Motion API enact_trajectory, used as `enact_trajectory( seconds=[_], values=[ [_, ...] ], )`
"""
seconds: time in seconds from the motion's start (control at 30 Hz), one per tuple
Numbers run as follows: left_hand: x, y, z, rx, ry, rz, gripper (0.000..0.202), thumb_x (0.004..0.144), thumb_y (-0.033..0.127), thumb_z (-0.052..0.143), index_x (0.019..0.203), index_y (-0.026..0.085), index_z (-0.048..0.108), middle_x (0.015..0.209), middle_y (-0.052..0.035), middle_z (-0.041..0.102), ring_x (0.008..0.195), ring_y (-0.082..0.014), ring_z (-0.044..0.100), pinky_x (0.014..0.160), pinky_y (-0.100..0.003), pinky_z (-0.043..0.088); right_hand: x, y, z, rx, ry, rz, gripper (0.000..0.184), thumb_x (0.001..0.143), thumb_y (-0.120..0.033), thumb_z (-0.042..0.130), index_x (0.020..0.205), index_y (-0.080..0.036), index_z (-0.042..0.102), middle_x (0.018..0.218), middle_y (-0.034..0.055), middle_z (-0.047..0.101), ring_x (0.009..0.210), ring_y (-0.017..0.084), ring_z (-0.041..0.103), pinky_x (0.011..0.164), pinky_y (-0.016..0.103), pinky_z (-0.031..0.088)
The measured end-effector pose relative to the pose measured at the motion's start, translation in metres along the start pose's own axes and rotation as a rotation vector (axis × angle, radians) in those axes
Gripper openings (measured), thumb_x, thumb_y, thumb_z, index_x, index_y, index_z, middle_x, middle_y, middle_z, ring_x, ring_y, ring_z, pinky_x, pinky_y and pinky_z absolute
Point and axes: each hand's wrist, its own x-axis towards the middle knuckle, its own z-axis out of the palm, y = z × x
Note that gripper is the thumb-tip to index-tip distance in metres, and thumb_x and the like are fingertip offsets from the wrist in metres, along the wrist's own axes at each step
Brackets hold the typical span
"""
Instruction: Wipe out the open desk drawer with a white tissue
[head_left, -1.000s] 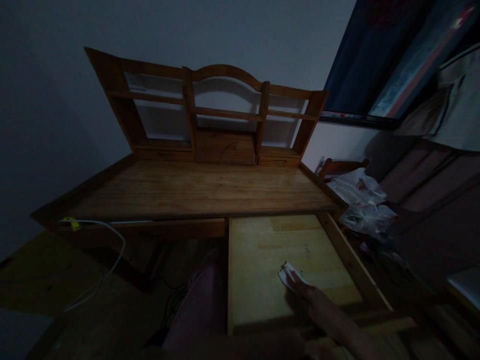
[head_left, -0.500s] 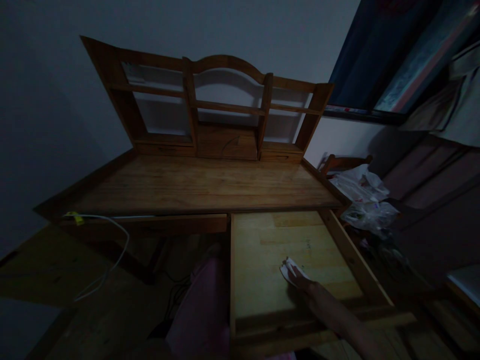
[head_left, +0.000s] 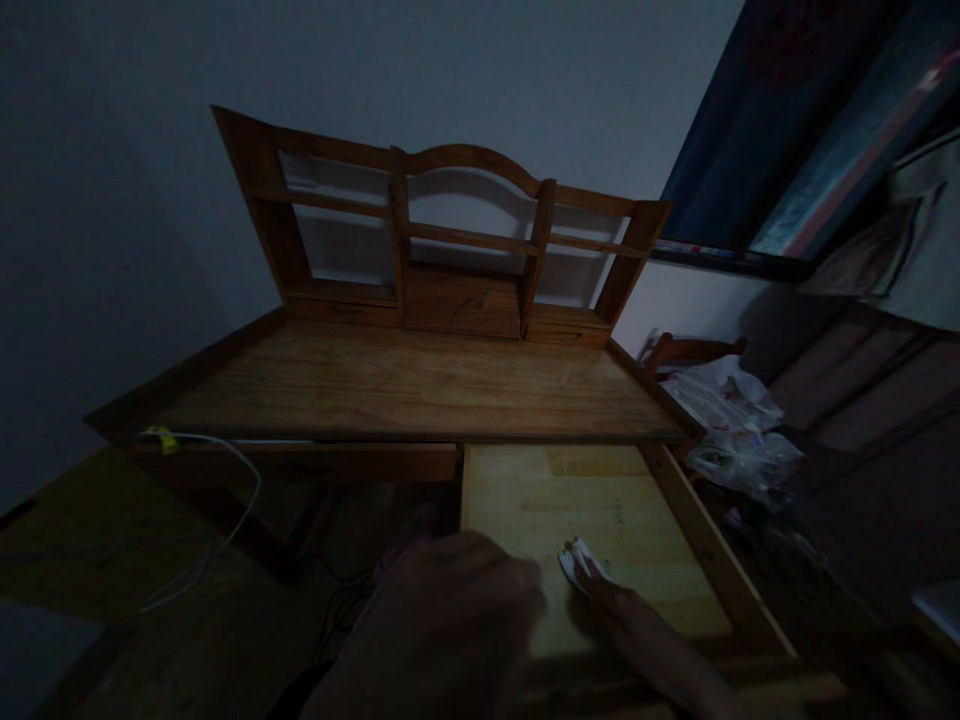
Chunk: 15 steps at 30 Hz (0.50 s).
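A room in what appears to be a home, dimly lit. Indicative features: centre, a wooden desk (head_left: 442, 385) carrying a wooden shelf unit (head_left: 472, 238) before a plain wall (head_left: 465, 70); far right, a window (head_left: 712, 170); right, hanging clothes (head_left: 926, 230), and a wooden chair (head_left: 694, 349) with plastic bags (head_left: 724, 395) at its near side.

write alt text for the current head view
A person's right hand holds a white cloth or tissue against the bottom of an open drawer, with the left hand blurred in the foreground. Behind is a wooden desk with a shelf unit.
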Motion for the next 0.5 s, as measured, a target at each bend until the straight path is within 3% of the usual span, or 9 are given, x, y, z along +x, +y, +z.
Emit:
enact_trajectory(
  seconds=[0.07, 0.13, 0.2, 0.33, 0.5],
  values=[
    [0.002, -0.038, 0.01, 0.023, 0.002, -0.119, 0.02, 0.086, 0.021, 0.048, 0.078, 0.028, 0.066, 0.077, 0.0009, 0.071, 0.073, -0.0159, 0.067, 0.072, -0.028, 0.051, 0.011, -0.01, -0.007, -0.015, 0.008, -0.052, 0.07, 0.091, -0.009, 0.033, 0.155, -0.034, 0.02, 0.162, -0.0026, 0.014, 0.148, 0.021, 0.013, 0.121, 0.047, 0.015],
    [-0.012, -0.081, 0.03, -0.046, 0.126, -0.473, 0.018, 0.089, 0.028, 0.046, 0.075, 0.026, 0.057, 0.069, 0.0029, 0.065, 0.067, -0.0151, 0.063, 0.064, -0.026, 0.046, 0.029, -0.024, -0.014, -0.038, 0.041, -0.114, 0.082, 0.081, 0.0, 0.033, 0.156, -0.031, 0.02, 0.162, -0.0021, 0.014, 0.148, 0.021, 0.016, 0.121, 0.046, 0.016],
    [-0.034, -0.12, 0.054, -0.132, 0.194, -0.734, 0.019, 0.088, 0.04, 0.052, 0.076, 0.026, 0.053, 0.066, 0.0043, 0.064, 0.066, -0.0162, 0.065, 0.065, -0.026, 0.046, 0.053, -0.04, -0.018, -0.067, 0.062, -0.159, 0.091, 0.073, 0.003, 0.035, 0.156, -0.029, 0.017, 0.162, -0.0013, 0.016, 0.147, 0.022, 0.02, 0.121, 0.046, 0.018],
    [-0.067, -0.166, 0.085, -0.268, 0.302, -0.882, 0.038, 0.083, 0.055, 0.058, 0.063, 0.023, 0.054, 0.057, 0.0029, 0.063, 0.067, -0.0183, 0.065, 0.075, -0.029, 0.046, 0.106, -0.066, -0.007, -0.173, 0.012, -0.206, 0.096, 0.068, 0.004, 0.041, 0.157, -0.025, 0.017, 0.162, 0.0044, 0.017, 0.144, 0.025, 0.033, 0.118, 0.045, 0.029],
    [-0.071, -0.178, 0.08, -0.356, 0.417, -0.931, 0.048, 0.078, 0.065, 0.058, 0.06, 0.021, 0.057, 0.058, -0.0005, 0.065, 0.066, -0.0202, 0.067, 0.073, -0.031, 0.051, 0.138, -0.084, 0.026, -0.301, -0.055, -0.28, 0.078, 0.081, -0.006, 0.047, 0.155, -0.013, 0.023, 0.164, 0.0115, 0.012, 0.149, 0.027, 0.019, 0.119, 0.043, 0.03]
  ],
)
